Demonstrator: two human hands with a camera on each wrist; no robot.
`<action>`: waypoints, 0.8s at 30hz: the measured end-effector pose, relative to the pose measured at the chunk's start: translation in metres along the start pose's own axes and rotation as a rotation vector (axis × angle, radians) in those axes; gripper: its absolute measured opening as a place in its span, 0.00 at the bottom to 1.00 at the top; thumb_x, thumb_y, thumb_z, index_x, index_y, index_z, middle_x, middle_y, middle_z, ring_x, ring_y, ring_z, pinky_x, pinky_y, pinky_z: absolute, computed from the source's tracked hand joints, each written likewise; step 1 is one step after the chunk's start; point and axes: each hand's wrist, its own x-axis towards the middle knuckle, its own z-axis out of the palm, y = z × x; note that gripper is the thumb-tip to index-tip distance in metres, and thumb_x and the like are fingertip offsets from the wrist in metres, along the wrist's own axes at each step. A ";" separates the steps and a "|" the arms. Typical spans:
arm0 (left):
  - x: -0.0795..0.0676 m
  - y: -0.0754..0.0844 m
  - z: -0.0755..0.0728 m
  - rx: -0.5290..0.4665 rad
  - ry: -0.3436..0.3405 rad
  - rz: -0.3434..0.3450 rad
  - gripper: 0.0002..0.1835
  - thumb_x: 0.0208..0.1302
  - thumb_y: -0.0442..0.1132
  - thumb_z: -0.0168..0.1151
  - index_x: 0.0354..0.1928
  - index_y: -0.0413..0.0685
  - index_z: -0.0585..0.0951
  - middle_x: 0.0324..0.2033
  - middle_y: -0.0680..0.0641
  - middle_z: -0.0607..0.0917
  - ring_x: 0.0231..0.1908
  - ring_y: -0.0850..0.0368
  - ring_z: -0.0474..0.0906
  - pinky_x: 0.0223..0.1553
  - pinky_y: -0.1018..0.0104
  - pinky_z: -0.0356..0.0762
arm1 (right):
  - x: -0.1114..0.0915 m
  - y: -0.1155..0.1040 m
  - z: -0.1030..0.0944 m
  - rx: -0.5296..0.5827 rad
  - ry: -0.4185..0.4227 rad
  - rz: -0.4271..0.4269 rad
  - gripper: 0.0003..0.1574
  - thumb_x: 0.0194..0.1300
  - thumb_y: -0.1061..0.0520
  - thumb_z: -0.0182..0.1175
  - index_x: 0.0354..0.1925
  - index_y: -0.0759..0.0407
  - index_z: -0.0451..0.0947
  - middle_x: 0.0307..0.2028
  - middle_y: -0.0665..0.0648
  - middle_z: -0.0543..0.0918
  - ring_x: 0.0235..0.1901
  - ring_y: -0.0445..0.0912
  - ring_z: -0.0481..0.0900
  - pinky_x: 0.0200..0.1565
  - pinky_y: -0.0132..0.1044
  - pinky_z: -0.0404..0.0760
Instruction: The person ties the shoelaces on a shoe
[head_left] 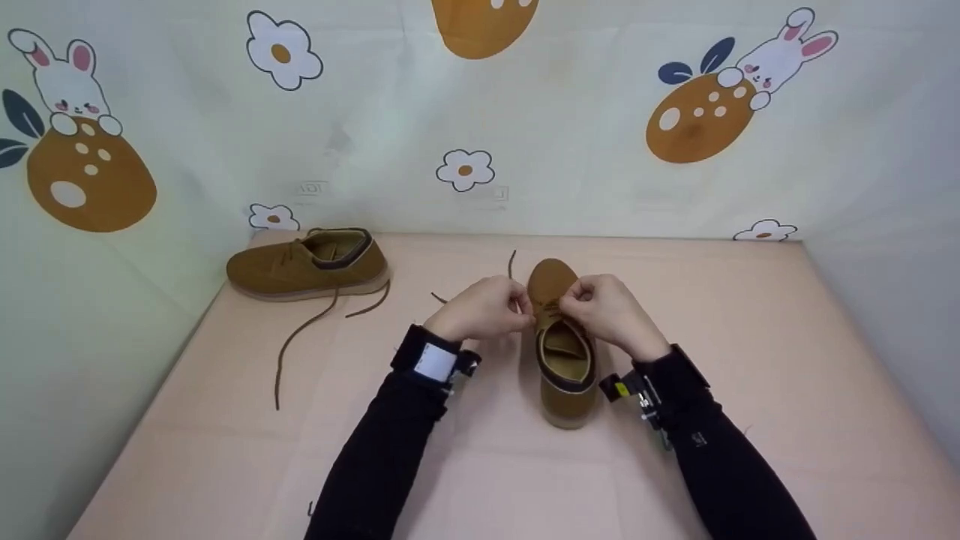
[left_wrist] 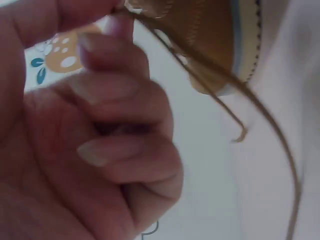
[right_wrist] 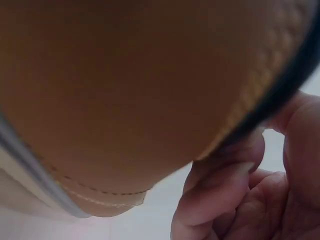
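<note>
A brown lace-up shoe (head_left: 568, 405) stands upright on the table, toe pointing away, its opening facing me. At the left of its lacing, my left hand (head_left: 487, 309) pinches a brown shoelace (left_wrist: 265, 112) between thumb and forefinger, the other fingers curled in. Two strands trail from that pinch past the shoe in the left wrist view. My right hand (head_left: 611, 313) is at the right side of the lacing, thumb and forefinger pinched together on the lace by the eyelets. In the right wrist view the shoe's side (right_wrist: 110, 100) hides those fingertips.
A matching brown shoe (head_left: 300, 270) stands at the back left, toe to the left, with its loose laces (head_left: 289, 345) trailing onto the pink-covered table (head_left: 510, 472). A patterned cloth wall (head_left: 375, 150) rises behind the table and along both sides.
</note>
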 end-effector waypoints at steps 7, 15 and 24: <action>-0.011 0.006 -0.009 0.000 -0.209 0.078 0.03 0.59 0.33 0.63 0.30 0.47 0.85 0.23 0.57 0.79 0.22 0.64 0.70 0.26 0.70 0.69 | 0.000 0.002 -0.005 0.127 -0.029 0.039 0.08 0.63 0.59 0.58 0.30 0.61 0.82 0.22 0.52 0.79 0.17 0.41 0.71 0.19 0.30 0.69; -0.022 0.004 -0.025 -0.084 -0.263 0.128 0.06 0.63 0.37 0.63 0.31 0.45 0.85 0.21 0.56 0.80 0.20 0.65 0.70 0.25 0.71 0.68 | 0.000 0.003 -0.005 0.115 -0.014 0.027 0.08 0.62 0.59 0.59 0.30 0.61 0.82 0.22 0.53 0.79 0.16 0.40 0.70 0.18 0.30 0.68; -0.032 0.002 -0.042 -0.377 -0.147 0.185 0.07 0.68 0.39 0.63 0.35 0.43 0.84 0.22 0.49 0.83 0.22 0.59 0.73 0.25 0.69 0.69 | -0.002 0.001 -0.006 0.174 -0.021 0.045 0.07 0.61 0.59 0.58 0.31 0.61 0.81 0.25 0.54 0.81 0.17 0.43 0.73 0.19 0.30 0.71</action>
